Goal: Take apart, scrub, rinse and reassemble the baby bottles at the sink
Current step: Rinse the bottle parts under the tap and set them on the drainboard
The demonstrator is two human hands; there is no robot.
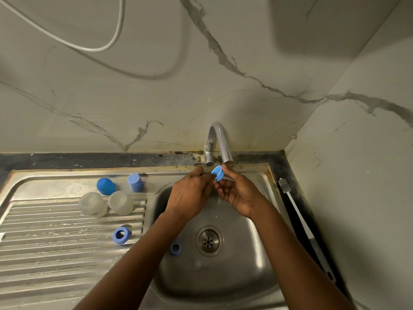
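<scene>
Two bottles [92, 204] [121, 202], two caps [105, 186] [135, 182], three rings [121, 235] [175, 248] [218, 172], one brush [299, 220].

Blue is seen on all the small parts: ribbed collar [218, 173], domed cap [105, 185], flat-topped cap [135, 182], drainer ring [121, 235], basin ring [175, 248]. The bottles [92, 204] [121, 202] are left frosty, milky-clear. The brush [299, 220] is done in white, bristles grey. The off-white wall [156, 97] is streaked with grey veins, and the counter [89, 161] is speckled dark.

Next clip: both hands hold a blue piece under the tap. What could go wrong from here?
The blue piece is pinched only by fingertips of the left hand and right hand above the basin; wet, it might slip and drop toward the drain. The small blue ring lying loose beside that drain could be overlooked at reassembly.
</scene>
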